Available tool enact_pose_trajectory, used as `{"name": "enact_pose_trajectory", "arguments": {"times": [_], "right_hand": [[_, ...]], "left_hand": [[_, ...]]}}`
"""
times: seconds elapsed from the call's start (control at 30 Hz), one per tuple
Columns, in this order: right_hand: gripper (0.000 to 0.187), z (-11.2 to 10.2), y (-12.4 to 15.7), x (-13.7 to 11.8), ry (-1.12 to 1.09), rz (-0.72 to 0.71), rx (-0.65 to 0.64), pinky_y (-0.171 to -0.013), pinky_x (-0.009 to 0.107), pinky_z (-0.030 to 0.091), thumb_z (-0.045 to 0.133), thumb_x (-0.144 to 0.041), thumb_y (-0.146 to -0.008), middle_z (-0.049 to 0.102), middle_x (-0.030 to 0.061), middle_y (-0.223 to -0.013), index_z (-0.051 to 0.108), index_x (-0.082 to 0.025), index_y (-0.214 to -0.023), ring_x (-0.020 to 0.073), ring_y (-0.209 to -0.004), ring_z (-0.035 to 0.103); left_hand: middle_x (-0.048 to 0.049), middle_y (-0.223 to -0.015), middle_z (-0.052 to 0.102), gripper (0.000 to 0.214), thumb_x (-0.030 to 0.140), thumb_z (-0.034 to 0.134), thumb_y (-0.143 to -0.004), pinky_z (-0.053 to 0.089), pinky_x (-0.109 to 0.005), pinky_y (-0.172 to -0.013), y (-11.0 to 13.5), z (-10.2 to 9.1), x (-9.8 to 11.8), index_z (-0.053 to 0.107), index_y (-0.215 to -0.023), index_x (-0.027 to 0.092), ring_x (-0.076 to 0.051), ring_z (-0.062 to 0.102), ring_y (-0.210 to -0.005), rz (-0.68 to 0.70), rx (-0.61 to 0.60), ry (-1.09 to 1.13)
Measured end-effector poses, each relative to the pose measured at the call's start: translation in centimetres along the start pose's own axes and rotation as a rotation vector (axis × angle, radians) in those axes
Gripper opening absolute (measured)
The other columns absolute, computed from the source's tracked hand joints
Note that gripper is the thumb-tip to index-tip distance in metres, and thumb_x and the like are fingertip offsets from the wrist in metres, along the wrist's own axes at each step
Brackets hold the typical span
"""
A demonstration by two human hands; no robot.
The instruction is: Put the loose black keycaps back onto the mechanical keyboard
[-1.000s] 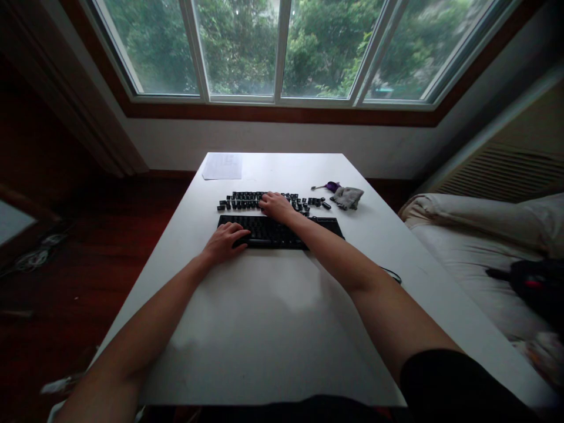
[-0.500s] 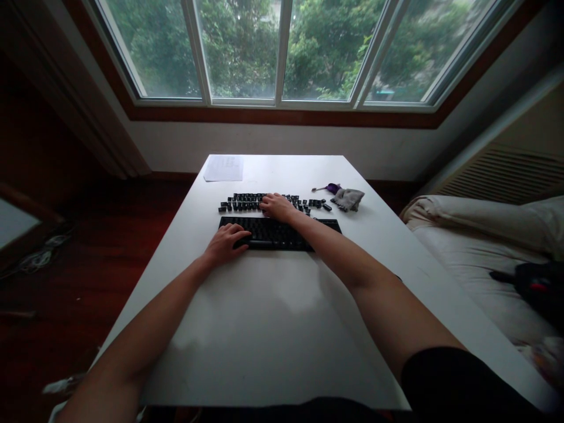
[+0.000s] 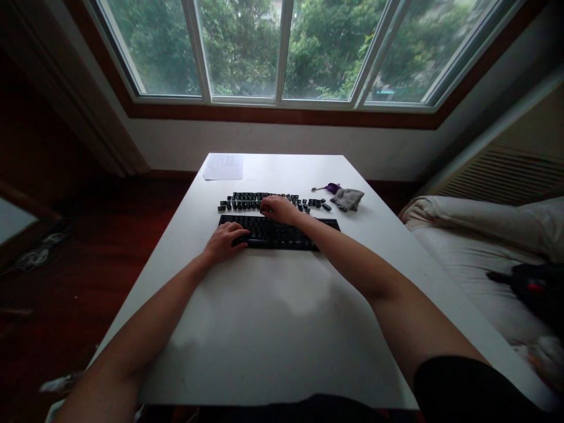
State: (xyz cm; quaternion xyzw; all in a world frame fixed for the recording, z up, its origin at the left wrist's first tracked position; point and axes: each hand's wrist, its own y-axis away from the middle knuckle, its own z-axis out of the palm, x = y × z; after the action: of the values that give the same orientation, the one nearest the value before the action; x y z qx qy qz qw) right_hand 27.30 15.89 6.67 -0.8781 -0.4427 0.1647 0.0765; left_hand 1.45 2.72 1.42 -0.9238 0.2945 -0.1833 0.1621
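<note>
A black keyboard (image 3: pixel 282 235) lies flat on the white table. My left hand (image 3: pixel 225 239) grips its left end, fingers over the top and thumb along the near edge. Behind the keyboard, loose black keycaps (image 3: pixel 242 205) stand in rows on the tabletop. My right hand (image 3: pixel 278 209) is over the middle of these rows, just beyond the keyboard's far edge. Its fingers are curled and pinched together, with a small dark keycap (image 3: pixel 263 211) at the tips. The hand and forearm hide some keycaps and part of the keyboard's right side.
A crumpled grey cloth (image 3: pixel 348 200) and a purple-handled brush (image 3: pixel 331 188) lie to the right of the keycaps. Sheets of paper (image 3: pixel 224 167) rest at the table's far left corner. To the right of the table (image 3: pixel 264 335) stands a pale sofa (image 3: pixel 467 252).
My right hand has risen slightly and curled its fingers into a pinch at the keycaps; before, the fingers lay flatter over them. My left hand stays on the keyboard.
</note>
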Motion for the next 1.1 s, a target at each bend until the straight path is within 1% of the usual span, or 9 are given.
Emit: {"name": "enact_pose_trajectory", "arguments": {"times": [0.13, 0.3, 0.47, 0.6, 0.73, 0.83, 1.0, 1.07, 1.1], "right_hand": [[0.013, 0.2, 2.5, -1.6, -0.241, 0.052, -0.093, -0.067, 0.024, 0.034, 0.068, -0.022, -0.085, 0.067, 0.0011, -0.083, 0.069, -0.016, -0.097, 0.0125, -0.072, 0.054], [0.013, 0.9, 5.0, -2.5, -0.376, 0.129, -0.185, -0.062, 0.023, 0.033, 0.07, -0.024, -0.083, 0.067, -0.0008, -0.078, 0.07, -0.016, -0.095, 0.0109, -0.067, 0.053], [0.012, 1.2, 5.1, -2.7, -0.335, 0.172, -0.176, -0.062, 0.023, 0.033, 0.07, -0.023, -0.083, 0.068, -0.0002, -0.08, 0.071, -0.017, -0.094, 0.0111, -0.068, 0.055], [0.012, 0.8, 4.7, -3.5, -0.203, 0.187, -0.192, -0.064, 0.023, 0.032, 0.071, -0.023, -0.083, 0.07, 0.0015, -0.084, 0.071, -0.018, -0.094, 0.0124, -0.072, 0.057], [0.012, 0.4, 4.3, -4.8, -0.011, 0.142, -0.212, -0.067, 0.026, 0.033, 0.069, -0.023, -0.082, 0.072, 0.0058, -0.092, 0.07, -0.018, -0.093, 0.0175, -0.081, 0.061], [0.013, 0.3, 4.2, -5.5, 0.066, 0.1, -0.221, -0.069, 0.027, 0.034, 0.066, -0.021, -0.083, 0.072, 0.009, -0.098, 0.069, -0.018, -0.095, 0.0206, -0.088, 0.063], [0.014, 0.1, 4.0, -5.0, -0.018, 0.143, -0.264, -0.067, 0.026, 0.033, 0.071, -0.025, -0.081, 0.071, 0.0066, -0.095, 0.067, -0.019, -0.094, 0.0187, -0.086, 0.06], [0.014, 0.0, 3.9, -4.5, -0.112, 0.195, -0.227, -0.065, 0.025, 0.031, 0.072, -0.03, -0.082, 0.069, 0.0034, -0.087, 0.066, -0.019, -0.09, 0.0156, -0.078, 0.057], [0.015, 0.0, 3.7, -4.4, -0.171, 0.224, -0.167, -0.063, 0.025, 0.029, 0.07, -0.033, -0.084, 0.066, 0.0015, -0.081, 0.064, -0.019, -0.086, 0.014, -0.073, 0.053]], "left_hand": [[-0.0069, -0.113, 0.064, 0.037, 0.038, 0.068, -0.091, 0.048, -0.045, -0.093, -0.1, 0.1, -0.2, 0.067, -0.127, 0.03, -0.026, 0.057, -0.103, -0.001, 0.015, 0.005], [-0.0074, -0.113, 0.064, 0.037, 0.039, 0.068, -0.091, 0.048, -0.045, -0.094, -0.4, 0.2, 0.1, 0.067, -0.126, 0.028, -0.027, 0.057, -0.104, -0.009, 0.027, -0.006], [-0.0075, -0.113, 0.064, 0.036, 0.038, 0.067, -0.091, 0.048, -0.045, -0.094, -0.5, 0.1, 0.5, 0.067, -0.126, 0.028, -0.027, 0.057, -0.104, -0.014, 0.032, -0.012], [-0.0077, -0.113, 0.064, 0.036, 0.038, 0.067, -0.091, 0.048, -0.045, -0.094, -0.5, 0.0, 0.5, 0.067, -0.126, 0.027, -0.027, 0.057, -0.105, -0.006, 0.027, -0.016], [-0.0082, -0.114, 0.064, 0.036, 0.039, 0.066, -0.092, 0.048, -0.045, -0.094, -0.6, 0.0, 0.4, 0.067, -0.126, 0.027, -0.027, 0.057, -0.105, 0.0, 0.021, -0.01], [-0.0082, -0.114, 0.064, 0.037, 0.039, 0.065, -0.092, 0.048, -0.045, -0.094, -0.6, 0.0, 0.5, 0.067, -0.127, 0.027, -0.027, 0.057, -0.106, -0.006, 0.017, -0.01], [-0.0079, -0.115, 0.064, 0.037, 0.038, 0.065, -0.093, 0.047, -0.045, -0.095, -0.6, -0.1, 0.6, 0.066, -0.128, 0.027, -0.027, 0.057, -0.106, -0.004, 0.018, -0.014], [-0.0076, -0.115, 0.064, 0.036, 0.038, 0.065, -0.093, 0.048, -0.045, -0.094, -0.5, -0.1, 0.6, 0.066, -0.127, 0.027, -0.027, 0.057, -0.105, -0.002, 0.02, -0.012], [-0.0074, -0.115, 0.064, 0.036, 0.037, 0.065, -0.093, 0.048, -0.045, -0.094, -0.5, 0.0, 0.6, 0.066, -0.127, 0.028, -0.027, 0.057, -0.105, -0.002, 0.021, -0.01]]}}
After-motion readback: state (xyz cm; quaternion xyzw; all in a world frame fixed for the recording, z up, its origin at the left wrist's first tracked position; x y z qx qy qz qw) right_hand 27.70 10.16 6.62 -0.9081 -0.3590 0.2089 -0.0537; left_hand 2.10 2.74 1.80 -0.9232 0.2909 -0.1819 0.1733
